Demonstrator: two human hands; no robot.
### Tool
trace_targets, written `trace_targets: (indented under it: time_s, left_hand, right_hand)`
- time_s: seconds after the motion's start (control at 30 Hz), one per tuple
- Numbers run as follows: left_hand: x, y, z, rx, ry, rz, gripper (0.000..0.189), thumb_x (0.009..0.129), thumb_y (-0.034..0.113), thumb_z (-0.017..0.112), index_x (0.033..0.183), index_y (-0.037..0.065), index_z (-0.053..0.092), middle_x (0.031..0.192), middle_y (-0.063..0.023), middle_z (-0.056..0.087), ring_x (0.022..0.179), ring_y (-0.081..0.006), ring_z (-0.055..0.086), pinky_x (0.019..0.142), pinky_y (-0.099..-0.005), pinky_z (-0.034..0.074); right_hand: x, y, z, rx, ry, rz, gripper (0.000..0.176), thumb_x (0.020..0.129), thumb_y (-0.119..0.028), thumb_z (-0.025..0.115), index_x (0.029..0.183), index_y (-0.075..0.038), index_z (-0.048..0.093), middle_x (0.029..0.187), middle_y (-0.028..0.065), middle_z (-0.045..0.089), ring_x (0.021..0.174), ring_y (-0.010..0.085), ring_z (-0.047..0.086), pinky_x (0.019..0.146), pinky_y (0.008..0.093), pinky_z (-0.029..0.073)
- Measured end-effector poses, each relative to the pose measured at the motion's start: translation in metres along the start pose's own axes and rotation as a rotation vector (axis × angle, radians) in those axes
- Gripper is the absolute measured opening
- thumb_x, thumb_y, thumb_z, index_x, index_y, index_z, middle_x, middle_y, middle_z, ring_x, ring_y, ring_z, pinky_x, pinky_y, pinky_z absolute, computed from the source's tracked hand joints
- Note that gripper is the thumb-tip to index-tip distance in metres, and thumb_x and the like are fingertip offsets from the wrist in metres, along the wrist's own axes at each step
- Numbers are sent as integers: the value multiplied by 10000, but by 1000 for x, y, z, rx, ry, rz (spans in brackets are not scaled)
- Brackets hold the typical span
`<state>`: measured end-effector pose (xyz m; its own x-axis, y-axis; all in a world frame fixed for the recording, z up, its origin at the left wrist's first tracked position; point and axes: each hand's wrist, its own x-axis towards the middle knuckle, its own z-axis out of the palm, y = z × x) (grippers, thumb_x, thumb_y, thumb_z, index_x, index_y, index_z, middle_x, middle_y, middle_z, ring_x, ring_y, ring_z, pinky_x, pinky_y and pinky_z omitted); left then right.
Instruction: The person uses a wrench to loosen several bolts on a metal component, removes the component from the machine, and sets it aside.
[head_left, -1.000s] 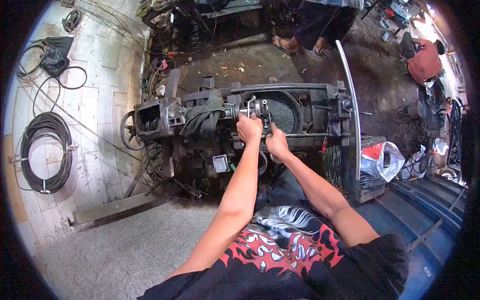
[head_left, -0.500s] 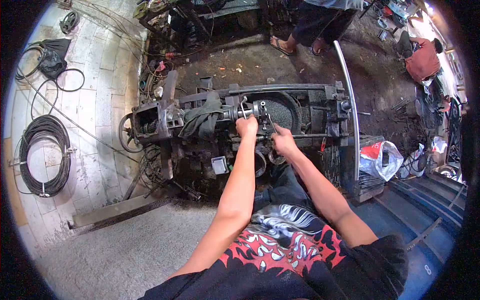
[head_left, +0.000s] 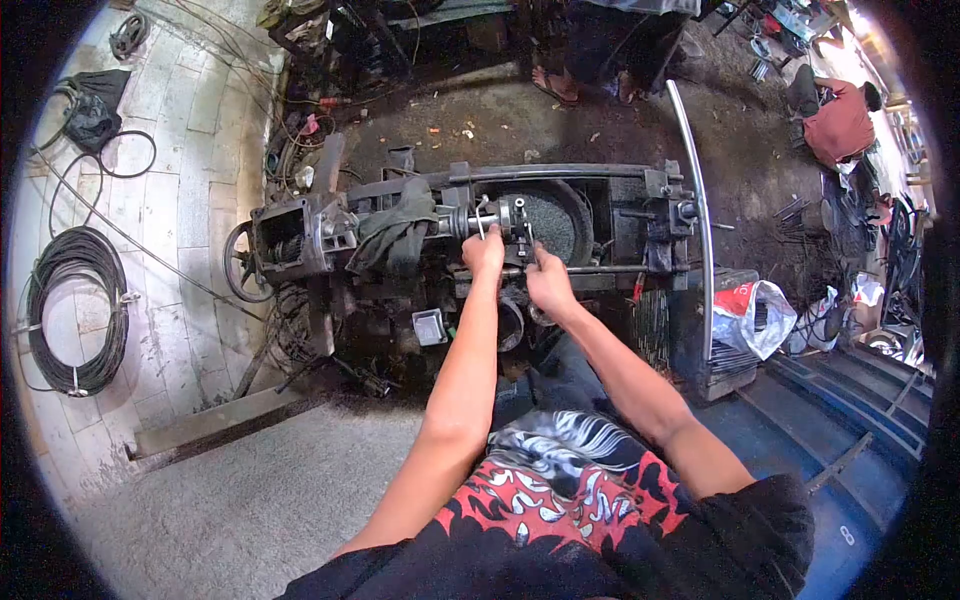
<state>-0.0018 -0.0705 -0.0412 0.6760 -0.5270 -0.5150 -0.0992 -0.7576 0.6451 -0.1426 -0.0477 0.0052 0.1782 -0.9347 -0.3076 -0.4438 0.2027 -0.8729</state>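
A dark, greasy lathe-like machine point(head_left: 620, 172) lies crosswise before me. My left hand point(head_left: 484, 252) is closed around a metal wrench point(head_left: 481, 222) at the machine's shiny spindle. Just to its right, my right hand point(head_left: 549, 283) is closed on a thin metal tool point(head_left: 530, 236) beside the upright bolt of the chuck point(head_left: 519, 212). Both tools reach the spindle area, though their exact contact is too small to tell. A grey rag point(head_left: 398, 228) is draped over the machine left of my hands.
A long metal pipe point(head_left: 697, 200) stands right of the machine. Coiled black cable point(head_left: 75, 310) lies on the left floor. A white tray point(head_left: 430, 327) sits below the machine. One person point(head_left: 838, 125) crouches at right; another person's foot point(head_left: 556, 86) shows beyond the machine.
My right hand has moved left and up, nearer my left hand, and its tool now stands more upright. The view has shifted slightly.
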Motion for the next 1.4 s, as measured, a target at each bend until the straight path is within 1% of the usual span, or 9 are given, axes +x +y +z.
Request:
trace_targets:
  time_s: [0.1,0.2,0.27,0.3,0.4,0.43,0.7,1.13,1.4]
  left_hand:
    - [8,3,7,-108,3,-183,535,786,370,725,1004,-114,662,1079,-312,641,1054,-407,624,912,-441,468]
    - [21,-3,16,-215,-11,-307,595,747,312,773,1094,-145,615,1192,-275,618,1115,-337,615,937,-408,467]
    - [47,-28,35,-288,31,-307,259,776,197,749,786,-44,655,738,-96,635,536,-161,543,451,-351,379]
    - [46,-28,39,-423,18,-312,212,771,153,743,780,-32,640,723,-83,627,527,-146,530,442,-343,360]
    - [52,-31,40,-413,46,-359,222,764,133,742,796,-56,630,728,-80,626,531,-147,531,445,-342,364]
    - [55,-31,38,-369,-25,-441,630,659,298,819,1093,-118,635,1179,-250,635,1097,-301,624,928,-371,470]
    - [60,-34,37,-385,-110,-429,539,680,273,781,1042,-108,662,1147,-242,652,1064,-293,641,916,-365,472]
    - [5,16,-2,-444,-116,-427,311,744,192,741,848,-92,669,817,-151,673,647,-226,621,584,-377,468]
    - [19,2,15,-306,-108,-371,361,752,266,747,839,-78,680,810,-192,686,647,-270,651,596,-403,487]
  right_hand:
    - [5,-29,-4,73,-57,270,465,815,-56,454,1253,61,558,998,339,637,979,390,661,855,428,490]
    - [19,-39,-21,89,-201,433,382,799,-74,469,1128,42,625,829,239,673,695,305,675,616,415,517]
    - [30,-37,-25,65,-239,429,350,800,-78,470,1086,42,632,789,221,664,637,299,660,564,413,503]
    - [33,-41,-28,41,-278,422,321,801,-83,470,1044,43,638,749,203,656,578,292,644,512,411,488]
    - [31,-53,-27,-82,-252,325,291,809,-85,470,1006,54,634,722,203,648,520,279,625,469,402,477]
    - [33,-53,-25,-87,-255,322,291,809,-85,470,1006,54,634,722,203,648,520,279,625,469,402,477]
    - [15,-39,-9,489,-262,553,370,929,-53,399,1270,-67,543,573,17,424,392,121,393,338,308,314]
    - [7,-9,9,29,-76,231,454,919,-80,428,1364,-11,483,576,56,512,394,160,450,353,331,354]
    - [27,-47,-9,227,-226,489,281,863,-1,388,1040,-6,606,524,48,442,371,141,391,332,319,284]
